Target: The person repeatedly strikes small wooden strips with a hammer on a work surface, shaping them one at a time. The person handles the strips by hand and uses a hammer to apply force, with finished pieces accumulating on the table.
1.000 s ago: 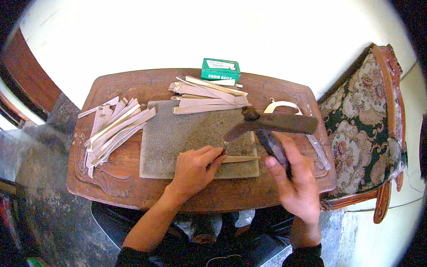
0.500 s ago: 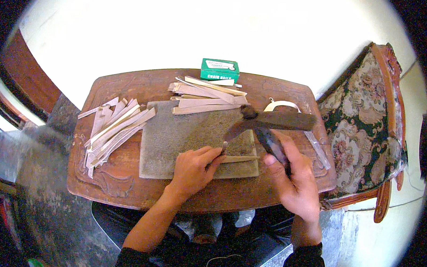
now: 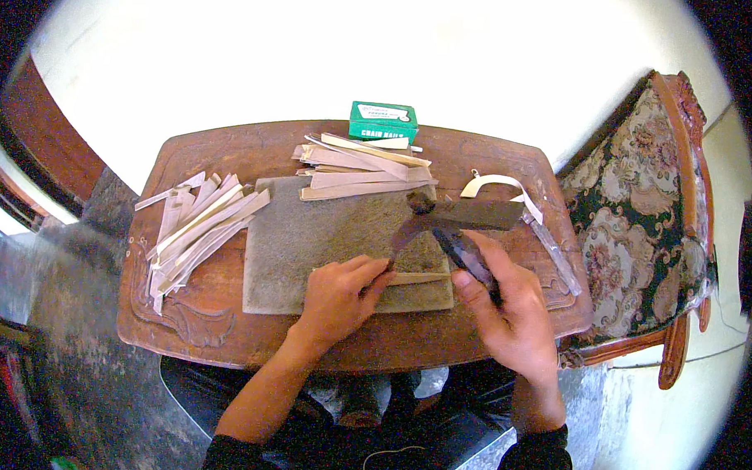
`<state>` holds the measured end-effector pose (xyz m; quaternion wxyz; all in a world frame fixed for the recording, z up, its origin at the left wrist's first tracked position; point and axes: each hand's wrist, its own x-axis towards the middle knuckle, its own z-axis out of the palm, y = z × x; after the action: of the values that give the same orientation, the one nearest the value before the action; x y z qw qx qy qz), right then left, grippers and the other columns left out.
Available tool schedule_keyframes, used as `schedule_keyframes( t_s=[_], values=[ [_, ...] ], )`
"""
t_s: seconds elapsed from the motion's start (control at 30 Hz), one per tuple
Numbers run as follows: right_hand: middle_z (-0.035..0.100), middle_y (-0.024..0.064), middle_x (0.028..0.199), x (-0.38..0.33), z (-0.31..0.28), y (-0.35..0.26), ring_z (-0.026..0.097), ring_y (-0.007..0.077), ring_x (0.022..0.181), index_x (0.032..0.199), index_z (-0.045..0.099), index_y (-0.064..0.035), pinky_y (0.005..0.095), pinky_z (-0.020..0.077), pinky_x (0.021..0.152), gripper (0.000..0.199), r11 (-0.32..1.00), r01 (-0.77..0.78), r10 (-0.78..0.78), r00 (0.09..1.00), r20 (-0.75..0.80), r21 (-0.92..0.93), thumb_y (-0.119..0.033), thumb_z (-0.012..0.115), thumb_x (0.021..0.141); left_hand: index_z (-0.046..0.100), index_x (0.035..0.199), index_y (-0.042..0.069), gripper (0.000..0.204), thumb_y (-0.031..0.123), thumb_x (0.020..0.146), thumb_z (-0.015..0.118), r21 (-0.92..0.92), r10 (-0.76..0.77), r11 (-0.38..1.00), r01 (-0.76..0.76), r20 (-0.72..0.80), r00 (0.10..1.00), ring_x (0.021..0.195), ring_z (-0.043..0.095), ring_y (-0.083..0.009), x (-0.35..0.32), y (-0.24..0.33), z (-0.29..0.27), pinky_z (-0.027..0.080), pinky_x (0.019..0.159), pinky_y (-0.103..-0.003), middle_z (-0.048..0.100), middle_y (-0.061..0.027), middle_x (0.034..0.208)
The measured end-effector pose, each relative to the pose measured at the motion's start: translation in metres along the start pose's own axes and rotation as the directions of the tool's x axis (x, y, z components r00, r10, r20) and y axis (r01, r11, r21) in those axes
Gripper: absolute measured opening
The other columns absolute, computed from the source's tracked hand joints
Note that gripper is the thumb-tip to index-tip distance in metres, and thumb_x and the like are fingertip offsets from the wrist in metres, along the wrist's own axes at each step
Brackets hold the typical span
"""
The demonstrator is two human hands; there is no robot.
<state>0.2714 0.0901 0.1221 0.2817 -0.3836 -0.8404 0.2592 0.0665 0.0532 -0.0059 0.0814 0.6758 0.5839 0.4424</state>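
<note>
My right hand (image 3: 518, 314) is wrapped round the dark handle of a hammer (image 3: 480, 215), whose broad blade-like side points right. The curved, narrow end of its head reaches down to the fingertips of my left hand (image 3: 341, 296). Those fingers are pinched together, on a short upright pin that the hammer head now largely hides. From beside the left fingers a thin tan strip (image 3: 422, 279) runs rightward, lying on a grey-brown rectangular pad (image 3: 310, 233).
Carved wooden table (image 3: 213, 155) underneath. Bundles of tan strips (image 3: 206, 233) lie left of the pad, more strips (image 3: 366, 170) behind it. A green box (image 3: 383, 122) stands at the back; a curved pale strip (image 3: 498, 181) lies at right, near a floral chair (image 3: 633, 219).
The hammer head has come down and slightly left, its narrow end now over the pin. My left hand stays nearly in place.
</note>
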Motion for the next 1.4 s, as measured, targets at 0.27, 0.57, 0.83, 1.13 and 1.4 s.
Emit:
schedule_keyframes(
  t_s=[0.27, 0.57, 0.83, 1.13, 1.4],
  values=[
    [0.068, 0.0213, 0.101, 0.001, 0.005, 0.001, 0.068, 0.0386, 0.092, 0.129, 0.053, -0.0049, 0.0438, 0.0520, 0.080, 0.038, 0.992, -0.094, 0.093, 0.996, 0.018, 0.088, -0.016, 0.063, 0.094, 0.070, 0.095, 0.007, 0.015, 0.020, 0.088, 0.070, -0.042, -0.019, 0.999, 0.018, -0.011, 1.000, 0.070, 0.067, -0.0330, -0.002, -0.003, 0.000, 0.052, 0.059, -0.041, 0.070, -0.0114, 0.087],
    [0.068, 0.0191, 0.094, 0.019, 0.064, 0.064, 0.068, 0.0360, 0.083, 0.134, 0.047, -0.0062, 0.0429, 0.0534, 0.077, 0.069, 0.937, -0.327, 0.330, 0.944, 0.001, 0.121, -0.011, 0.080, 0.074, 0.071, 0.095, 0.005, 0.014, 0.017, 0.089, 0.069, -0.209, -0.261, 0.941, 0.268, 0.061, 0.964, 0.061, 0.066, -0.0254, 0.004, 0.001, -0.006, 0.050, 0.056, -0.035, 0.072, -0.0128, 0.086],
    [0.063, 0.0128, 0.079, 0.015, 0.080, 0.069, 0.064, 0.0273, 0.070, 0.127, 0.050, -0.0063, 0.0387, 0.0513, 0.067, 0.063, 0.960, -0.251, 0.258, 0.965, -0.046, 0.121, -0.011, 0.081, 0.072, 0.072, 0.095, 0.007, 0.014, 0.019, 0.088, 0.070, -0.198, -0.179, 0.962, 0.188, 0.064, 0.982, 0.055, 0.064, -0.0241, 0.002, -0.005, -0.001, 0.050, 0.054, -0.034, 0.073, -0.0108, 0.088],
    [0.064, 0.0145, 0.080, 0.016, 0.080, 0.070, 0.064, 0.0282, 0.072, 0.129, 0.048, -0.0046, 0.0391, 0.0512, 0.068, 0.066, 0.959, -0.258, 0.264, 0.964, -0.037, 0.119, -0.012, 0.081, 0.073, 0.072, 0.095, 0.008, 0.015, 0.021, 0.088, 0.070, -0.159, -0.135, 0.977, 0.141, 0.050, 0.990, 0.060, 0.066, -0.0265, 0.002, -0.004, -0.001, 0.051, 0.056, -0.036, 0.073, -0.0105, 0.090],
    [0.063, 0.0119, 0.082, 0.017, 0.078, 0.072, 0.062, 0.0231, 0.072, 0.127, 0.051, -0.0030, 0.0361, 0.0495, 0.067, 0.052, 0.972, -0.197, 0.208, 0.975, -0.075, 0.132, -0.017, 0.076, 0.083, 0.072, 0.097, 0.008, 0.017, 0.020, 0.085, 0.073, 0.025, -0.035, 0.999, 0.033, 0.066, 0.997, 0.077, 0.070, -0.0325, 0.004, 0.002, -0.001, 0.055, 0.067, -0.040, 0.072, -0.0120, 0.088]
  ],
)
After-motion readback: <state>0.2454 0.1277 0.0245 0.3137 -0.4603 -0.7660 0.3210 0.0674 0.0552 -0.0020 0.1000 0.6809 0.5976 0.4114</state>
